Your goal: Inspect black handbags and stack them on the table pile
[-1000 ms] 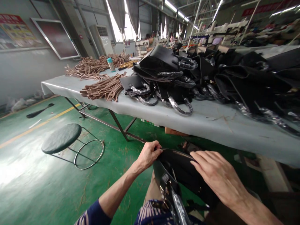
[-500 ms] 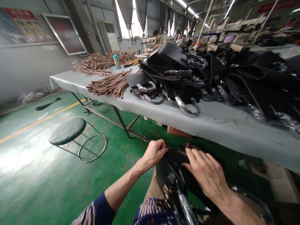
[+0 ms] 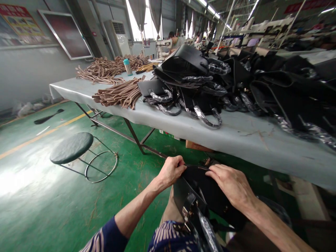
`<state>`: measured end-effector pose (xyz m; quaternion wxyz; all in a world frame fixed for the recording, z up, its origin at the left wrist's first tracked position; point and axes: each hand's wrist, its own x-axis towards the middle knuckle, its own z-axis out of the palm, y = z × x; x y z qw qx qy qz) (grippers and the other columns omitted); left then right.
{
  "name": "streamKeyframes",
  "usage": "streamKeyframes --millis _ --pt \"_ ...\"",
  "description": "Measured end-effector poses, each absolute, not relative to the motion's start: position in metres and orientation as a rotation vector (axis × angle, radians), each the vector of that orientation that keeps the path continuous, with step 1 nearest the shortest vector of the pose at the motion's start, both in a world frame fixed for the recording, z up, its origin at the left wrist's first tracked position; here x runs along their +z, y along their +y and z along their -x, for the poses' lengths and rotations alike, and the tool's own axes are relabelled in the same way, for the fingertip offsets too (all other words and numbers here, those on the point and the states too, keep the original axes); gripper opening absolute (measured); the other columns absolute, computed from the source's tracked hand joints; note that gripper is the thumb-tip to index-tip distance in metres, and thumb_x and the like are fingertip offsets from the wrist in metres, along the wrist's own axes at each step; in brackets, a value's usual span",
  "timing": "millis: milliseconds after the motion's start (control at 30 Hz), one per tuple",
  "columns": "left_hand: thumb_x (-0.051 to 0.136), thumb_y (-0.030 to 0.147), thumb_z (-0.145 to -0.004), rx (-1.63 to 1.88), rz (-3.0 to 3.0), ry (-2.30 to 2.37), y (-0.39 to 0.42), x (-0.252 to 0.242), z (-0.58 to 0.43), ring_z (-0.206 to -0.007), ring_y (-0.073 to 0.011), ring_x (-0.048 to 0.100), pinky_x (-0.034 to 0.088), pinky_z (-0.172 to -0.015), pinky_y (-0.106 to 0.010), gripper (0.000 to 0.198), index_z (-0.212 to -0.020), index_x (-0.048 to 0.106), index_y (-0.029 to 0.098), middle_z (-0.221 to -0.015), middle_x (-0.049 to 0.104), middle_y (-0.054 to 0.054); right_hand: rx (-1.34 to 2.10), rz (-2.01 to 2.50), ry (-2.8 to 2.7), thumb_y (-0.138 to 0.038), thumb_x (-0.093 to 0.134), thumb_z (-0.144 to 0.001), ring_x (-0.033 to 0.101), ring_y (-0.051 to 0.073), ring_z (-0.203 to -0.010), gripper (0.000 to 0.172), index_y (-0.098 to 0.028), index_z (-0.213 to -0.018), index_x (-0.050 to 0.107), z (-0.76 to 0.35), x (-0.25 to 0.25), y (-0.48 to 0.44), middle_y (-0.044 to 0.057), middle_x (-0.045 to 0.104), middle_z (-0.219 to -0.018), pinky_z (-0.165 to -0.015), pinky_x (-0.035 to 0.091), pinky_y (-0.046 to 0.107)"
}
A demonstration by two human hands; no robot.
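A black handbag (image 3: pixel 193 189) rests across my lap, its opening facing up between my hands. It has gold-coloured metal fittings and a handle (image 3: pixel 207 229) wrapped in clear plastic. My left hand (image 3: pixel 172 171) pinches the left end of the bag's upper edge, fingers curled closed. On the right, my right hand (image 3: pixel 229 183) grips the same edge between thumb and fingers. The bag's lower part is partly hidden by my right hand and forearm.
A grey-covered table (image 3: pixel 236 129) runs in front of me. It bears piled black handbags (image 3: pixel 183 66), bundles of brown straps (image 3: pixel 120 92) and a flask (image 3: pixel 127 67). A round stool (image 3: pixel 72 147) stands on the green floor at left. A person (image 3: pixel 178 42) sits farther back.
My right hand has turned and closed its fingers on the bag's edge, which now looks pulled wider. My left hand keeps its pinch. The view has shifted slightly.
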<state>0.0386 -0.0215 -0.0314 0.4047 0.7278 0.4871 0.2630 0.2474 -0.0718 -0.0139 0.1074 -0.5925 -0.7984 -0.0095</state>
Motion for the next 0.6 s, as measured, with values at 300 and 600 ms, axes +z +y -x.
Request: streamKeyframes --millis 300,600 --pt "0.051 0.019 -0.071 0.672 -1.806 1.227 -0.023 -0.032 -0.039 -0.051 -0.0071 0.032 0.023 -0.047 -0.020 0.017 -0.058 0.040 0.016 -0.052 0.039 0.006 -0.164 1.712 -2.415 -0.026 0.044 -0.089 0.060 0.018 -0.069 0.025 -0.021 -0.069 0.057 -0.244 -0.016 -0.068 0.002 0.064 -0.068 -0.061 0.036 0.028" --pt "0.050 0.019 -0.071 0.687 -1.793 1.216 -0.026 -0.031 -0.040 -0.052 -0.0072 0.033 0.024 -0.049 -0.020 0.016 -0.058 0.041 0.015 -0.054 0.041 0.006 -0.096 1.757 -2.511 -0.023 0.045 -0.089 0.064 0.018 -0.063 0.022 -0.021 -0.070 0.058 -0.222 -0.012 -0.058 0.001 0.066 -0.066 -0.050 0.030 0.026"
